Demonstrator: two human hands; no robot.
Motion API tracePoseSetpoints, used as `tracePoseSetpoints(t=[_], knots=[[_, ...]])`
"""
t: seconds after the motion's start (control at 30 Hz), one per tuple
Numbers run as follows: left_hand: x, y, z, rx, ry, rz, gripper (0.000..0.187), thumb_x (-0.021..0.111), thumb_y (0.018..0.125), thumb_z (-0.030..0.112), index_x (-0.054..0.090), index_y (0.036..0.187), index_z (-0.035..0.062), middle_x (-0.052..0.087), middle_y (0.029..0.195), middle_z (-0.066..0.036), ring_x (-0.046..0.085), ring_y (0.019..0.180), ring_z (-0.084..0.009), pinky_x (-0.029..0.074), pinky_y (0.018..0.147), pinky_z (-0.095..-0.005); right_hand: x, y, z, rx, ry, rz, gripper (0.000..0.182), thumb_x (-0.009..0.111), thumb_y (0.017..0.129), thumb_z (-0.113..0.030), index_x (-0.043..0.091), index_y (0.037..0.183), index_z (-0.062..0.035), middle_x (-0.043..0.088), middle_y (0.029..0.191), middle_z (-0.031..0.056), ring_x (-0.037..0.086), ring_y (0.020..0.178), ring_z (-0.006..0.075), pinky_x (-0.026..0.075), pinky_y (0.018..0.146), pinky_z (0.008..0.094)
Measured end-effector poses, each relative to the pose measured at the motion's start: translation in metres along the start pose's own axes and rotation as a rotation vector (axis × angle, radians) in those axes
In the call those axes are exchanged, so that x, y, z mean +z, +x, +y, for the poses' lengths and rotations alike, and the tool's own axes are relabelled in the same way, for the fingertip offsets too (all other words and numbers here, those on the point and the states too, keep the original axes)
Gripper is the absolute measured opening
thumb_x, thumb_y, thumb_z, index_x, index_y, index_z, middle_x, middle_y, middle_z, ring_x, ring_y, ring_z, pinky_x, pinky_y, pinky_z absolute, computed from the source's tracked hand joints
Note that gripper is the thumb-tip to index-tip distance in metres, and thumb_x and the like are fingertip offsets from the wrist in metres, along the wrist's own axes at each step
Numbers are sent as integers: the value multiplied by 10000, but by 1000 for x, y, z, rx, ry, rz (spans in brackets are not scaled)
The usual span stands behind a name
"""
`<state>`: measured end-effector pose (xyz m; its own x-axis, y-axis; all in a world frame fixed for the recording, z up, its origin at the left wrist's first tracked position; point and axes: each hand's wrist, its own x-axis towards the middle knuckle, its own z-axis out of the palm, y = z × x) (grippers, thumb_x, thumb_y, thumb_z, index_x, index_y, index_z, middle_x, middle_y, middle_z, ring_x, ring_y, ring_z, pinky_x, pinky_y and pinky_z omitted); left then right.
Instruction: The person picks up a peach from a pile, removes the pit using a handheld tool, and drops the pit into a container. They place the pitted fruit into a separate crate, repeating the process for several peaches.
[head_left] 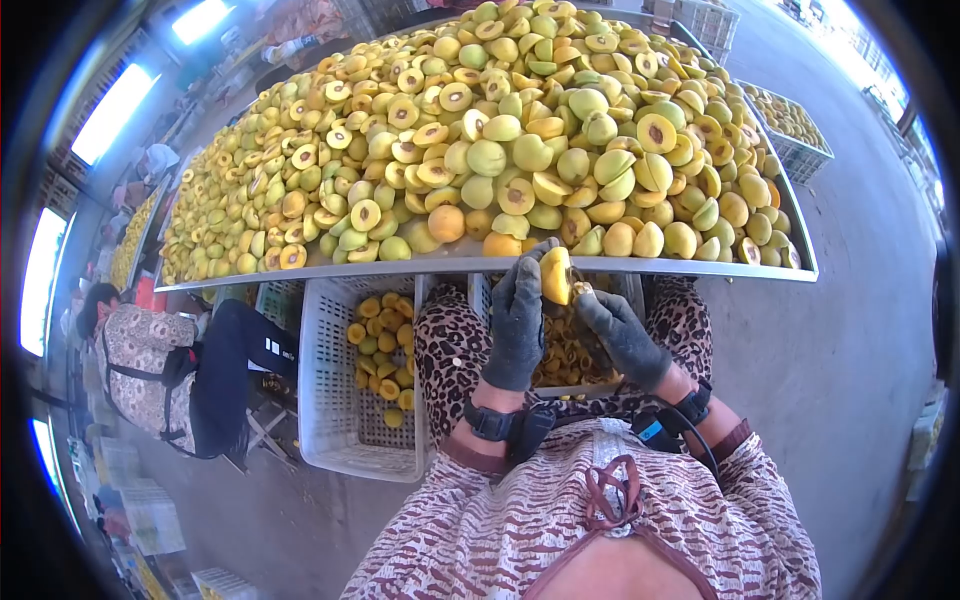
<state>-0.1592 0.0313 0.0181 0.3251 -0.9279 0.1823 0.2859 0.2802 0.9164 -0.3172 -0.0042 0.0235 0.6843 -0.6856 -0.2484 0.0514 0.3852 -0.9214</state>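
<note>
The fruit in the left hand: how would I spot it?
Find the wide metal-rimmed table bearing a heap of fruit. Around the middle of its near edge, a gloved left hand holds a yellow fruit. Being gripped sets it apart from its heaped neighbours.

Station layout; bearings from left hand (517, 320) and right hand (625, 340) as dial centre.
Table (400, 269) at 12 o'clock, fruit (487, 157) heaped on it. Fruit piece (554, 276) in the left hand, before the table's near edge; right hand at its 4 o'clock side. Knee crate (633, 288) at 6 o'clock, between the knees (450, 335), containing fruit. Side crate (318, 430) at 8 o'clock, also holding fruit. Seated person (150, 350) beyond it, toward 9 o'clock. Corner crate (800, 158) at 2 o'clock, fruit inside.
</note>
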Motion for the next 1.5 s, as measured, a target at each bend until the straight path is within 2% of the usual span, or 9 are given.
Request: tracePoseSetpoints(t=[0.23, 0.43, 0.53, 0.67, 0.9, 1.0, 1.17, 1.33, 1.5], knots=[[-11, -4, -5, -108, -269, 65, 502, 422, 1042, 425, 627, 1137, -23, 667, 1033, -81, 635, 938, -147, 528, 837, -292, 10, 7, 8, -281, -376, 49, 308, 553, 996, -255, 602, 1026, 48, 604, 782, 16, 524, 772, 102, 466, 703, 328], [-20, -11, -2, -237, -413, 84, 524, 359, 1051, 425, 588, 1144, -37, 660, 1082, -126, 655, 957, -200, 526, 894, -322, 23, 9, -8, -355, -576, 9, 283, 582, 966, -218, 609, 1072, 43, 641, 803, 213, 632, 704, 252, 477, 662, 385], [-24, -13, -10, 158, 235, 101, 432, 454, 1031, 347, 560, 1164, -50, 663, 1084, -134, 657, 954, -209, 521, 899, -322, 28, 12, -10, -409, -575, 5, 294, 588, 960, -221, 603, 1093, 41, 642, 824, 249, 652, 723, 351, 484, 658, 409], [-31, -10, -12, 206, 324, 85, 364, 554, 957, 208, 514, 1219, -41, 647, 1071, -151, 644, 933, -247, 526, 854, -366, 32, 12, -12, -440, -583, 7, 302, 586, 962, -226, 597, 1107, 39, 649, 823, 241, 659, 749, 366, 488, 669, 408], [-46, -7, -3, 791, 980, 190, 622, 767, 789, 132, 466, 1296, -67, 604, 1061, -205, 570, 976, -385, 458, 874, -476, 41, 9, -51, -332, -700, -65, 286, 564, 976, -241, 606, 976, 42, 640, 801, 236, 648, 741, 368, 480, 657, 412], [-26, -5, 14, 288, 124, 239, 589, 754, 799, 125, 471, 1279, -67, 604, 1048, -201, 572, 970, -383, 460, 866, -472, 37, 14, -50, -335, -820, -125, 293, 554, 980, -253, 608, 945, 33, 629, 796, 250, 627, 733, 396, 471, 637, 433], [-25, -14, 0, 260, 193, 220, 498, 714, 848, 175, 493, 1218, -74, 616, 1039, -204, 580, 937, -381, 458, 842, -476, 22, 22, -42, -516, -951, -208, 282, 525, 983, -245, 622, 911, 10, 611, 789, 262, 588, 756, 463, 469, 656, 484], [-34, -11, -14, 677, 938, 290, 448, 680, 884, 220, 502, 1169, -76, 619, 1039, -204, 574, 915, -383, 443, 834, -485, 26, 18, -31, -200, -712, -152, 366, 542, 995, -299, 626, 928, 51, 630, 757, 251, 647, 693, 261, 488, 657, 394], [-35, -19, -11, 323, 257, 171, 454, 661, 889, 226, 484, 1189, -66, 617, 1010, -200, 579, 878, -379, 459, 783, -481, 22, 24, -28, -330, -829, -205, 409, 523, 1010, -333, 632, 938, 54, 612, 691, 155, 561, 674, 150, 474, 641, 351]])
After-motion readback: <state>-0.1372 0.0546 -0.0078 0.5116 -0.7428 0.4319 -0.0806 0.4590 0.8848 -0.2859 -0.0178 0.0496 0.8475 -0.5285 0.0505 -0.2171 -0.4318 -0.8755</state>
